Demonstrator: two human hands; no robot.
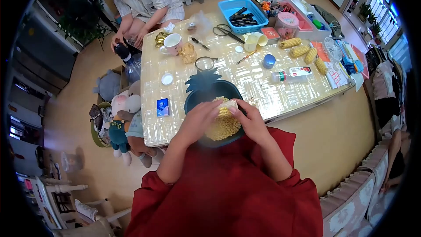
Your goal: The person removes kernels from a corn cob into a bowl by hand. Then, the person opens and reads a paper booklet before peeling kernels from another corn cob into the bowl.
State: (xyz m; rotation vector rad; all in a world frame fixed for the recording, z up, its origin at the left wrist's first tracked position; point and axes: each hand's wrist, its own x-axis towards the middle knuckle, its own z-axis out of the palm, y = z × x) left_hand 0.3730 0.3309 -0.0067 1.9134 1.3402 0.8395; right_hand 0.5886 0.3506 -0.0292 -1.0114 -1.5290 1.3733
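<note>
Together, my left hand (201, 120) and right hand (251, 120) curl closed round one corncob (225, 109) above one pineapple-shaped bowl (193, 99); four corn ears (300, 51) lie beyond.

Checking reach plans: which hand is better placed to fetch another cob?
Likely the right hand: the loose cobs lie toward its side, while the left hand sits farther away. Both hands are on the held cob, so the right would need to let go first.

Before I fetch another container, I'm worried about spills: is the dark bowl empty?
Not empty: yellow kernels lie inside the dark bowl, below the held cob; how deep, I cannot tell.
</note>
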